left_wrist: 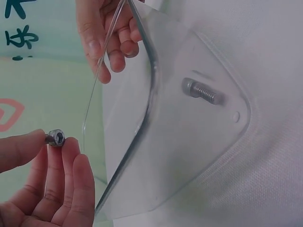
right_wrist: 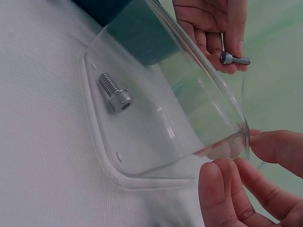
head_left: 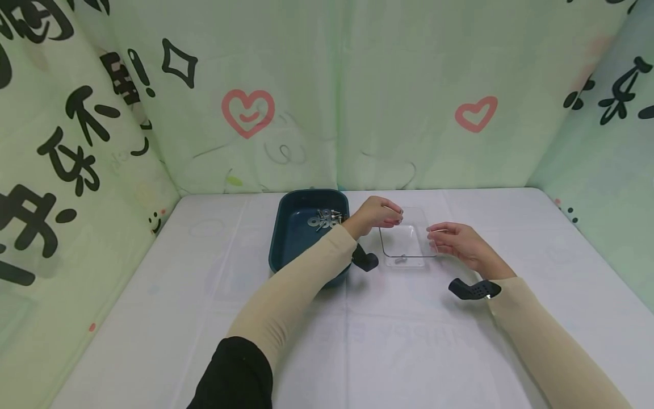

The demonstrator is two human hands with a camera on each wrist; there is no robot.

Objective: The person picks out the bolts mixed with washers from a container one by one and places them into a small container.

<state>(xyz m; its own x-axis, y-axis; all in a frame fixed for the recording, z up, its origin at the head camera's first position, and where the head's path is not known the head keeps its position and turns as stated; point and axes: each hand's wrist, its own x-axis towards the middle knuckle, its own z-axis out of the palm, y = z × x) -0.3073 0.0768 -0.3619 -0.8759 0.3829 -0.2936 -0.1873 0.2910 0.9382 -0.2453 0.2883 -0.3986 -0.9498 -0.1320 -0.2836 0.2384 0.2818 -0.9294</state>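
Note:
My left hand (head_left: 375, 216) pinches a metal socket-head bolt (left_wrist: 56, 137) between thumb and fingers, above the left side of a clear plastic box (head_left: 409, 257). The bolt's hex recess shows in the left wrist view. On the box's right side, my right hand (head_left: 466, 245) grips the rim between thumb and fingers. Inside the box a second socket-head bolt (right_wrist: 115, 93) lies on its side on the floor, near the end closest to me. The box stands upright on the white cloth.
Left of the box stands a dark blue tray (head_left: 293, 241), partly hidden by my left forearm. Washers and screws (head_left: 325, 219) are piled at its right side. A white cloth (head_left: 204, 318) covers the table, with printed green curtains (head_left: 388, 113) behind and at the sides.

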